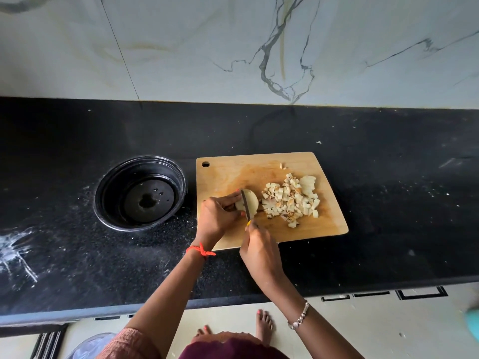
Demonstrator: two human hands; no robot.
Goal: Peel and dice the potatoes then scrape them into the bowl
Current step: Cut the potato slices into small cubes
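Potato half (pixel 247 203) flat side down on cutting board (pixel 324 229) so it won't roll; my left hand (pixel 217 216) grips it, fingertips tucked. Right hand (pixel 259 248) clasps knife (pixel 246 207), blade mid-slice. Diced pile (pixel 290 200) just beside; black bowl (pixel 140 193) waits left

The knife (pixel 246 206) handle is hidden in the right hand (pixel 259 248) — bar a yellow tip. The left hand (pixel 216 216) covers part of the potato half (pixel 254 203). A teal object (pixel 473 325), right edge — blurred, cropped, possibly cloth.
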